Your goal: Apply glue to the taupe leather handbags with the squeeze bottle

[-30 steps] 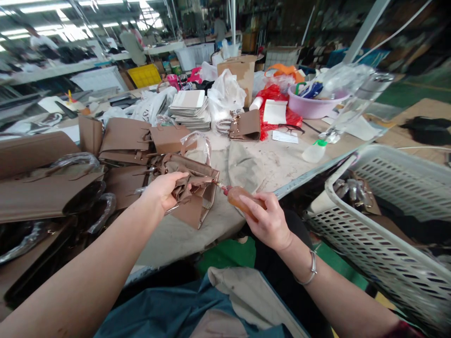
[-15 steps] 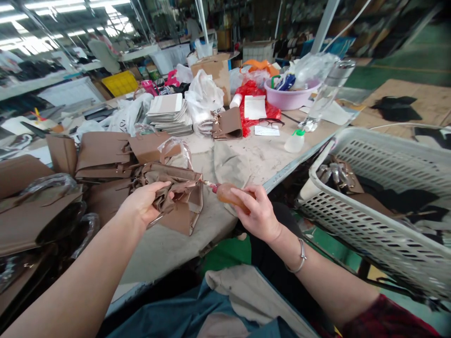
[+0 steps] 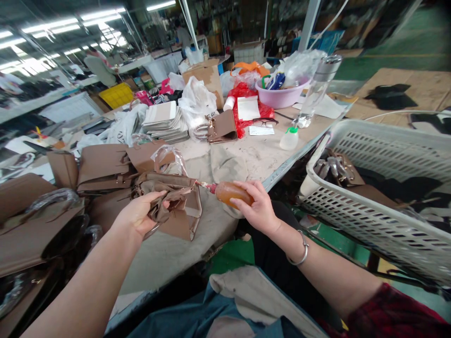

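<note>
My left hand (image 3: 143,213) is closed on the bunched lining of a brown handbag (image 3: 179,220), which lies tilted on the table with its opening toward the right. In my right hand (image 3: 257,206) is an amber squeeze bottle (image 3: 230,193), held on its side. The bottle's thin nozzle, with a red collar, points left and reaches the edge of the bag near its upper corner; whether it touches is too small to tell. Clear plastic wraps a handle (image 3: 172,157) behind the bag.
More brown handbags (image 3: 102,162) are piled at left. Behind stand a stack of boards (image 3: 165,119), a small brown bag (image 3: 223,126), a purple basin (image 3: 282,96), a water bottle (image 3: 319,91) and a small green-capped bottle (image 3: 289,140). A perforated basket (image 3: 369,211) is at right.
My right hand has shifted its hold back along the squeeze bottle, showing more of its body. The nozzle stays at the bag's edge. The camera view has turned slightly.
</note>
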Demonstrator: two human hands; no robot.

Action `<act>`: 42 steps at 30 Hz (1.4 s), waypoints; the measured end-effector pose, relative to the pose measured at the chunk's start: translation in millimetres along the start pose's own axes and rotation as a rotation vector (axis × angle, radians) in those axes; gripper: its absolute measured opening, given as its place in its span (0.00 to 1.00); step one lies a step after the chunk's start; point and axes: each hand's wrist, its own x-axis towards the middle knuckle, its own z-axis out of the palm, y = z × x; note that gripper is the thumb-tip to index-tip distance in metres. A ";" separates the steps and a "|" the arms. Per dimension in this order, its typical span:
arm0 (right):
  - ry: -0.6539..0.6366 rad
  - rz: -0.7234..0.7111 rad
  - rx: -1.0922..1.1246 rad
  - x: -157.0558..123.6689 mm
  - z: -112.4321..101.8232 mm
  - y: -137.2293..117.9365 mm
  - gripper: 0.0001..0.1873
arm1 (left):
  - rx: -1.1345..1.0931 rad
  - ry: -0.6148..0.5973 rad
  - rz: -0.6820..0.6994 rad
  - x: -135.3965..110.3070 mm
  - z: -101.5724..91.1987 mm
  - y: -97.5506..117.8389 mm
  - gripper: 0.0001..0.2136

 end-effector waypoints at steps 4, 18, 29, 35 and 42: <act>0.007 0.122 0.037 -4.8 -1.3 2.8 0.19 | 0.034 -0.005 0.037 0.5 0.8 -0.1 0.08; -0.017 0.130 0.057 2.6 -3.2 3.8 0.20 | 0.045 -0.034 0.034 5.0 -5.3 -1.2 0.07; -0.071 0.023 0.003 -7.4 -15.0 -0.8 0.17 | -0.012 0.002 0.013 2.9 -1.3 -1.3 0.07; -0.073 0.003 0.012 2.9 -7.1 3.6 0.18 | 0.032 0.004 0.027 -0.6 -2.0 -1.1 0.07; -0.206 0.032 -0.042 -8.7 0.2 18.0 0.17 | 0.028 -0.067 0.035 4.1 -4.5 -3.3 0.07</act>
